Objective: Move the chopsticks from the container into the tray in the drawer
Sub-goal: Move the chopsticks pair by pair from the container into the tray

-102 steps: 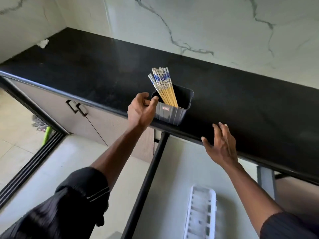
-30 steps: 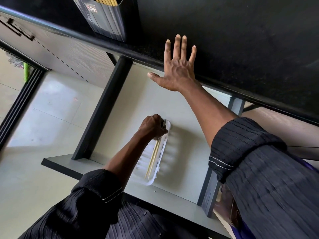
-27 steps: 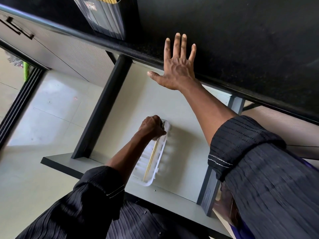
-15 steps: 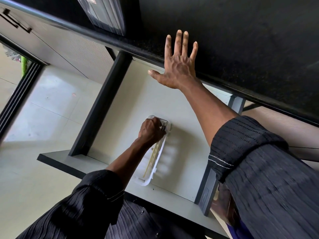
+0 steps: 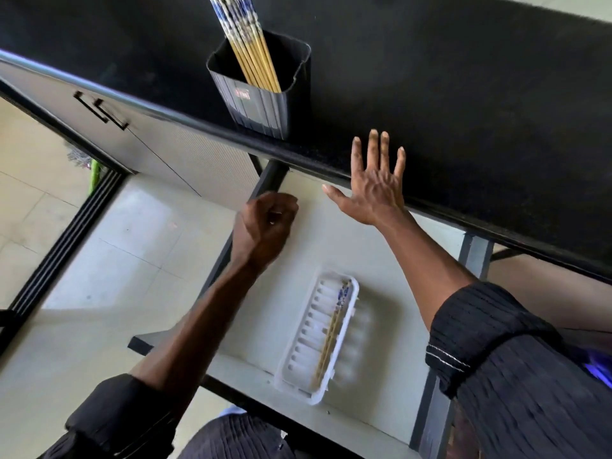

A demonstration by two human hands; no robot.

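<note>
Curls the left hand (image 5: 265, 223) into a loose fist with nothing visible inside it, above the far left corner of the pale grey open drawer (image 5: 331, 240). Presses the right hand (image 5: 374, 190) flat, fingers spread, on the front edge of the black stone countertop (image 5: 463, 94). Has one pair of yellow wooden chopsticks with blue-and-white patterned tops (image 5: 331, 332) lying lengthwise along the right side of the white slotted plastic tray (image 5: 298, 359) near the drawer front. Has the other chopsticks bundled and tilted in the dark grey ribbed plastic container (image 5: 261, 104), right at the countertop's edge. Probably risks knocking that container on the reach up, given how near the edge it stands, and spilling the bundle into the drawer or onto the tiled floor (image 5: 99, 260). Could also drag neighbouring sticks out when pinching a few from so tight a bundle. Might nudge the light, loose-looking tray askew, or lay round sticks across the slots instead of along them.
</note>
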